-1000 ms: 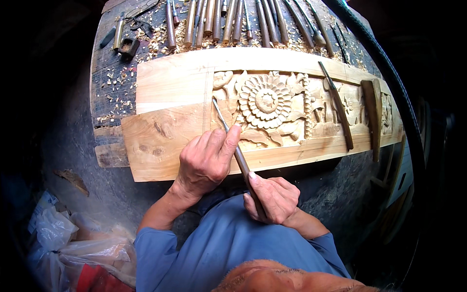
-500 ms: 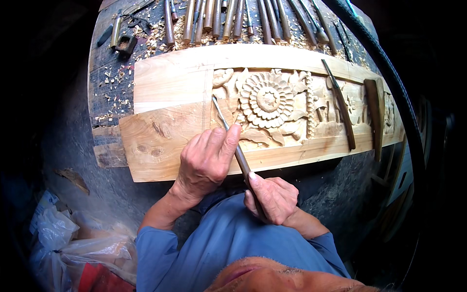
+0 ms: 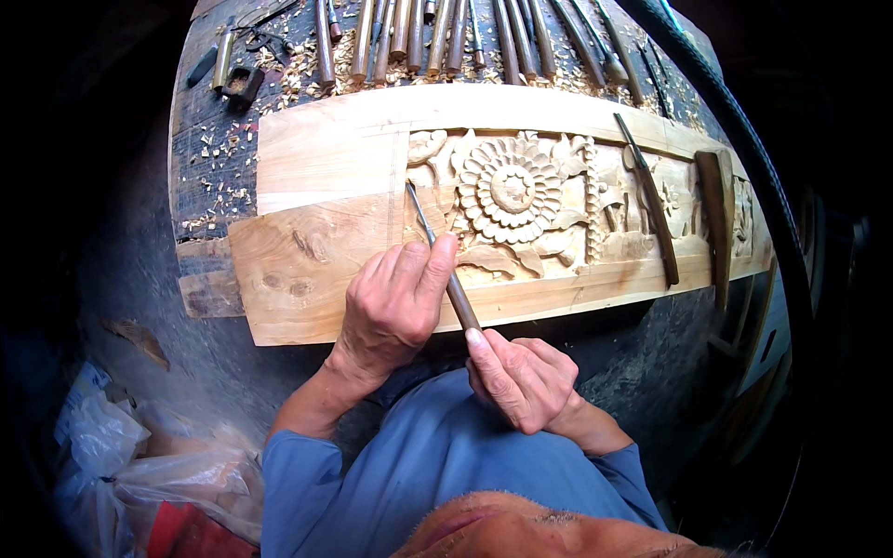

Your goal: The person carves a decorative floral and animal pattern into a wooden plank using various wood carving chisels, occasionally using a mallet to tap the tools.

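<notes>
A carving chisel (image 3: pixel 458 296) with a dark wooden handle slants across the near edge of a pale wooden panel (image 3: pixel 321 153). My left hand (image 3: pixel 395 298) is closed around its front part, close to the metal shank. Farther back, my right hand (image 3: pixel 523 379) grips the handle, thumb laid along it. The blade tip rests at the left border of the carved area, beside the large flower relief (image 3: pixel 512 189). Leaves and a twisted rope-like band surround the flower. The tip's exact contact with the wood is too small to make out.
Another chisel (image 3: pixel 651 200) and a flat wooden piece (image 3: pixel 716 219) lie across the panel's right part. Several tool handles (image 3: pixel 400 33) line the bench's far side among shavings. A black cable (image 3: pixel 735 112) hangs at right; plastic bags (image 3: pixel 102 446) sit at lower left.
My right hand has shifted slightly and turned on the handle, its fingers looking a little more extended. The chisel tip has moved very slightly away from me; my left hand stays nearly in place.
</notes>
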The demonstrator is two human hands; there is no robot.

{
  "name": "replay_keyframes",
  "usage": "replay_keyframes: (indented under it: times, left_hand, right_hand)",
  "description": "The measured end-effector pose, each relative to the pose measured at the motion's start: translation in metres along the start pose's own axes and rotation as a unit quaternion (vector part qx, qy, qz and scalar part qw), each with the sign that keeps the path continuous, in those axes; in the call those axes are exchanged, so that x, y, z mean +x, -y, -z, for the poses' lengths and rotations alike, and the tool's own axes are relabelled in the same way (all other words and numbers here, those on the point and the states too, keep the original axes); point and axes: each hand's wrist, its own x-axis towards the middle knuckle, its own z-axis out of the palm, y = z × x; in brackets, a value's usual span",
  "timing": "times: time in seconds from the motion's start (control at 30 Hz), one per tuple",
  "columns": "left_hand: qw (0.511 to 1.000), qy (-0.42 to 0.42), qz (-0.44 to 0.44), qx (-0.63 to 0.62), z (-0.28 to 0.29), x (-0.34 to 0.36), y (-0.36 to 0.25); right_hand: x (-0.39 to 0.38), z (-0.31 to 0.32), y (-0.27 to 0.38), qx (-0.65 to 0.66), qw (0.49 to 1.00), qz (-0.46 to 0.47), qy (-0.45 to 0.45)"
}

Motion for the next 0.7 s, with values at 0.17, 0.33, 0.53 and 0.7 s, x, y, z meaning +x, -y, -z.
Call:
replay_keyframes:
  times: [0.17,0.33,0.53,0.7]
  left_hand:
    - [1.0,-0.006,-0.011,0.014,0.0013,-0.0009,0.0016]
    - [1.0,-0.007,-0.021,0.014,-0.0005,-0.0018,0.0019]
    - [0.999,-0.014,-0.042,0.018,0.0013,-0.0025,0.0012]
    - [0.999,-0.01,-0.037,0.018,0.001,-0.003,0.0017]
  right_hand:
    - [0.0066,0.0069,0.0034,-0.023,0.999,0.008,0.022]
    - [0.0024,0.0071,0.0035,-0.028,0.999,0.0,0.029]
    - [0.0003,0.0061,0.0024,0.022,1.0,-0.013,0.004]
    - [0.0012,0.0035,0.0012,0.036,0.999,-0.012,-0.01]
